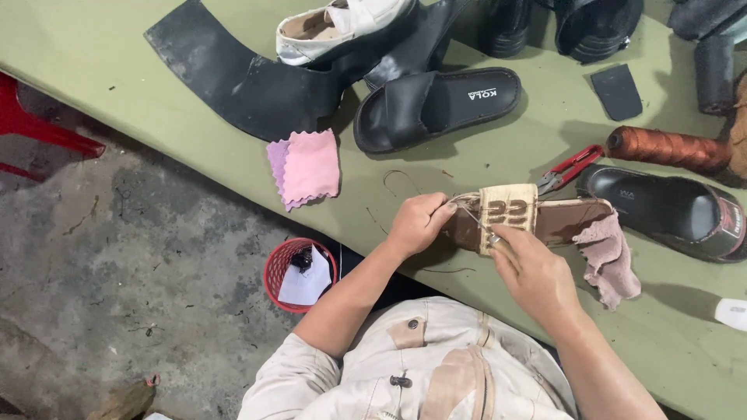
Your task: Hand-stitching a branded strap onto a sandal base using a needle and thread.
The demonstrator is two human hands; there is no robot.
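Fingers: left hand (419, 222) grips the brown sandal (537, 220) at its toe end; right hand (531, 272) pinches a needle (476, 221) against the beige strap (507, 207).
Nearby: red snips (570, 166), pink cloth (305, 166).

Both bare forearms reach forward, elbows bent. The left hand (418, 222) is curled in a pinching grip; the right hand (531, 272) lies knuckles up, fingers closed, just beside it.

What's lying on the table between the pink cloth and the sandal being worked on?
Only loose bits of thread on bare green table lie between the pink cloth and the sandal, in the head view.
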